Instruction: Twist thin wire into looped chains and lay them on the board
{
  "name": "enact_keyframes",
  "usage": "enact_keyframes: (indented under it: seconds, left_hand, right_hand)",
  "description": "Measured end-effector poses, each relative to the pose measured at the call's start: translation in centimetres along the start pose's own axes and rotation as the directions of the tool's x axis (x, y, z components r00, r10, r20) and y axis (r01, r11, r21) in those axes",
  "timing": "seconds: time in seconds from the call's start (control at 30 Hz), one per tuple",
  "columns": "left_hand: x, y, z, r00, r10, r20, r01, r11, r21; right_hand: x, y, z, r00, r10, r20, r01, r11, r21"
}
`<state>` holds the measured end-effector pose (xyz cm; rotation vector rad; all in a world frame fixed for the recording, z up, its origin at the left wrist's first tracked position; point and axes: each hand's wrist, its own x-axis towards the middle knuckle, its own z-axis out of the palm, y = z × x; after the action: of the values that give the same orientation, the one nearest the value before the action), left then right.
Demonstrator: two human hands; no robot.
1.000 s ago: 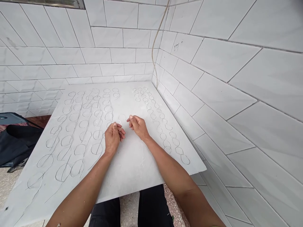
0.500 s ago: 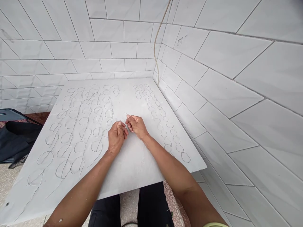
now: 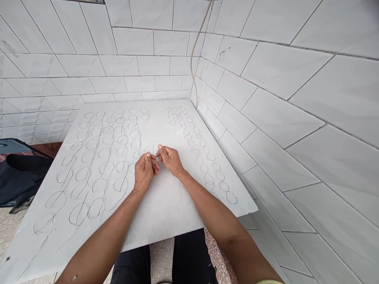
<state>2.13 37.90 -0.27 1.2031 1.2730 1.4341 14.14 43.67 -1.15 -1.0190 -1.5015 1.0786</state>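
Observation:
Near the middle of the white board, my left hand point(image 3: 144, 170) pinches a thin wire ring point(image 3: 154, 161) between thumb and fingers. My right hand point(image 3: 171, 158) is closed just beside it, thumb and forefinger pinching a thin wire at the ring's far side. A faint wire loop point(image 3: 156, 145) rises above the fingertips; whether it is one piece with the ring I cannot tell. To the left, rows of larger wire rings point(image 3: 120, 184) lie with long thin wires point(image 3: 92, 169) across them. Smaller wire rings point(image 3: 219, 176) run in rows to the right.
The white board point(image 3: 166, 213) reaches into a corner of tiled walls point(image 3: 299, 157). A beige cable point(image 3: 192, 59) hangs down in the corner. Dark cloth point(image 3: 20, 177) lies over something at the left. Below the board's front edge are my dark-clothed legs point(image 3: 189, 256).
My hands have drawn slightly closer together around the wire ring, with the right hand shifted a little left. The view has tilted slightly. The rings on the board have not moved.

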Motion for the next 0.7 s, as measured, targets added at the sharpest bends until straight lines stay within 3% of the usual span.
enact_keyframes:
  seconds: [0.27, 0.53, 0.7]
  left_hand:
    - [0.3, -0.1, -0.2, 1.0, -0.016, 0.021, 0.017, 1.0, -0.015]
    - [0.0, 0.0, -0.3, 0.994, -0.002, 0.106, -0.012, 0.991, 0.131]
    - [0.0, 0.2, -0.2, 0.998, -0.015, 0.055, 0.008, 0.992, 0.124]
  right_hand:
    - [0.1, -0.6, -0.7, 1.0, 0.004, -0.013, -0.004, 1.0, 0.014]
    - [0.7, -0.9, -1.9, 0.999, -0.003, 0.049, -0.002, 0.994, 0.111]
    - [1.1, -0.5, -1.9, 0.992, 0.066, 0.108, -0.086, 0.979, 0.186]
